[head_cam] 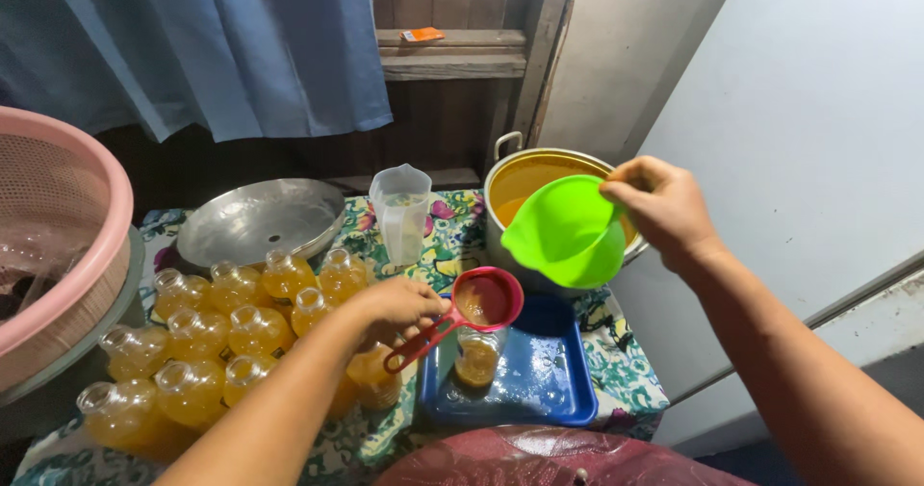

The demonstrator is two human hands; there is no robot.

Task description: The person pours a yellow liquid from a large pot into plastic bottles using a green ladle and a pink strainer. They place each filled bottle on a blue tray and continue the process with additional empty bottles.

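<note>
Head view: left hand (399, 308) is closed on the handle of a red strainer (484, 298), held right over a small bottle (476, 354) on the blue tray (558, 380), so drips land inside. Right hand (659, 207) pinches a green jug (566, 231) by the pot (539, 173); looks empty, hard to tell. Filled bottles (207, 342) are bunched to the left on the surface.

A makeshift home kitchen corner: a floral-clothed table (626, 370) crowded with a large metal pot (510, 164), filled bottles (192, 337) and a pink basket (91, 207) at left, blue curtain (221, 43) and wooden wall (452, 82) behind.
</note>
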